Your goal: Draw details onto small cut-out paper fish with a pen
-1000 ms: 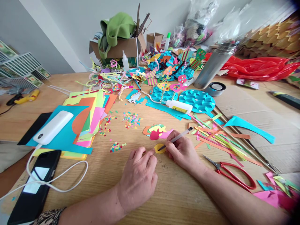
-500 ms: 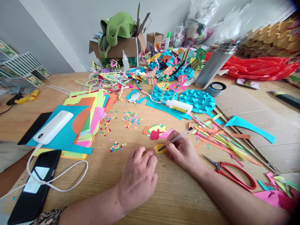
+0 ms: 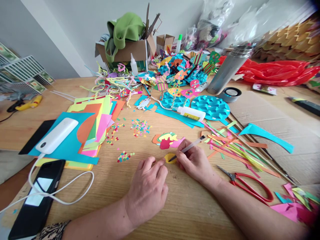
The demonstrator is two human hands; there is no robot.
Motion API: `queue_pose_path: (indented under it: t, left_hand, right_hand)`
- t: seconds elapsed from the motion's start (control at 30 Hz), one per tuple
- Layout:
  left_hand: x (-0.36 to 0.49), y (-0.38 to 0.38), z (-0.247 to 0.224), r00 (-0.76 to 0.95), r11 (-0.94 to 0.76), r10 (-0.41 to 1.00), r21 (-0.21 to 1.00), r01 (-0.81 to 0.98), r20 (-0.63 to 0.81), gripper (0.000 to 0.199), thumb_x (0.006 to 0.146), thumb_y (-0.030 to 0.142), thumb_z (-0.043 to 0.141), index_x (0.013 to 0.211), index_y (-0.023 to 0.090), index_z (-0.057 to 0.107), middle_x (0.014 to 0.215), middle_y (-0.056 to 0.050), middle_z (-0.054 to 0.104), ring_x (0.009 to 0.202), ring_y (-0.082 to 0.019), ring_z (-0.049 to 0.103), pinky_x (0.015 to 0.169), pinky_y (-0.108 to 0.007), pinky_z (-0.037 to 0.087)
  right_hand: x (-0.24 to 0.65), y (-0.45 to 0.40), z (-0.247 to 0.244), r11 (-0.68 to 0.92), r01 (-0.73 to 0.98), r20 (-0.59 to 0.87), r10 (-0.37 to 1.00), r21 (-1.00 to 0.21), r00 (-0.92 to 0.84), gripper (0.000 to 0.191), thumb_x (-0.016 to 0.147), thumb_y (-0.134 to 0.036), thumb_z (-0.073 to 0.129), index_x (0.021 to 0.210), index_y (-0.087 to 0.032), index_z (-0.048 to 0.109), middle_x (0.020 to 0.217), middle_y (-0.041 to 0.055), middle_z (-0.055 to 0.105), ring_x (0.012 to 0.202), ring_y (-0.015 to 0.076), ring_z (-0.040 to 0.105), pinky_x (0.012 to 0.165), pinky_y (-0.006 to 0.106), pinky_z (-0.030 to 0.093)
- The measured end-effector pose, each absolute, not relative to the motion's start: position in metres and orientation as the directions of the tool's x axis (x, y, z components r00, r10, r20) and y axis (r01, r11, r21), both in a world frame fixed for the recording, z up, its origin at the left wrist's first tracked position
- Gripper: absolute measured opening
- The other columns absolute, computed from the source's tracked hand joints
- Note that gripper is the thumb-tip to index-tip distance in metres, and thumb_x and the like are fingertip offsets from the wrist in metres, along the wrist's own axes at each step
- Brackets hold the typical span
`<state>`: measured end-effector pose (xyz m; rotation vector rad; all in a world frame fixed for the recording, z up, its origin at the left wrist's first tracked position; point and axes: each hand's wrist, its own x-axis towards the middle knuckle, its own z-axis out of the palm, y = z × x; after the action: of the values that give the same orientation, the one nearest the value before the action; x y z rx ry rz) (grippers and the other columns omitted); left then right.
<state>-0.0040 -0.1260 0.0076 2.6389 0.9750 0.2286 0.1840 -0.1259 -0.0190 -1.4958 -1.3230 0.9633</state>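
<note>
Between my two hands a small yellow paper piece [image 3: 170,158] lies flat on the wooden table. My left hand [image 3: 149,186], its fingers bent, pinches the left edge of that piece. A pen [image 3: 194,143] with a dark cap end is gripped in my right hand [image 3: 193,160], and its tip touches the yellow paper. Just beyond are overlapping paper fish cutouts [image 3: 166,141] in red, yellow, pink and orange. Confetti dots [image 3: 124,156] and small triangles [image 3: 140,127] lie in piles to the left.
Red-handled scissors [image 3: 250,185] lie right of my right forearm, near paper strips [image 3: 232,146]. A glue bottle [image 3: 192,113] lies beyond the cutouts. At left are coloured sheets [image 3: 65,133], a white power bank [image 3: 57,135] and a phone [image 3: 37,196]. Another person's arm shows at the left edge.
</note>
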Motion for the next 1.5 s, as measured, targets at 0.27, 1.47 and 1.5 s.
queue_pose_path:
  t: [0.27, 1.47, 1.5]
  left_hand:
    - [-0.004, -0.125, 0.005, 0.756, -0.724, 0.652, 0.345, 0.597, 0.058, 0.022, 0.08, 0.003, 0.046, 0.095, 0.019, 0.05, 0.122, -0.006, 0.059, 0.109, -0.027, 0.046, 0.094, -0.048, 0.042]
    - [-0.006, -0.126, -0.005, 0.756, -0.743, 0.645, 0.324, 0.585, 0.114, 0.055, 0.075, 0.005, 0.053, 0.126, 0.021, 0.057, 0.127, -0.009, 0.049, 0.119, -0.029, 0.039, 0.105, -0.048, 0.039]
    - [-0.006, -0.126, -0.005, 0.756, -0.744, 0.644, 0.325, 0.584, 0.116, 0.055, 0.075, 0.005, 0.053, 0.126, 0.022, 0.056, 0.127, -0.009, 0.049, 0.12, -0.029, 0.039, 0.105, -0.048, 0.039]
  right_hand:
    - [0.184, -0.126, -0.021, 0.002, 0.257, 0.036, 0.991, -0.966, 0.126, 0.016, 0.08, -0.018, 0.053, 0.067, -0.023, 0.044, 0.048, -0.0062, 0.047, 0.039, 0.0093, 0.043, 0.039, 0.022, 0.031]
    - [0.185, -0.128, -0.026, -0.008, 0.205, 0.022, 0.989, -0.979, 0.146, 0.015, 0.085, -0.022, 0.055, 0.071, -0.021, 0.049, 0.05, -0.0059, 0.05, 0.04, 0.009, 0.045, 0.038, 0.02, 0.031]
    - [0.185, -0.129, -0.025, -0.011, 0.181, 0.019, 0.986, -0.983, 0.164, 0.015, 0.085, -0.023, 0.055, 0.072, -0.021, 0.049, 0.05, -0.0061, 0.049, 0.039, 0.009, 0.045, 0.037, 0.02, 0.031]
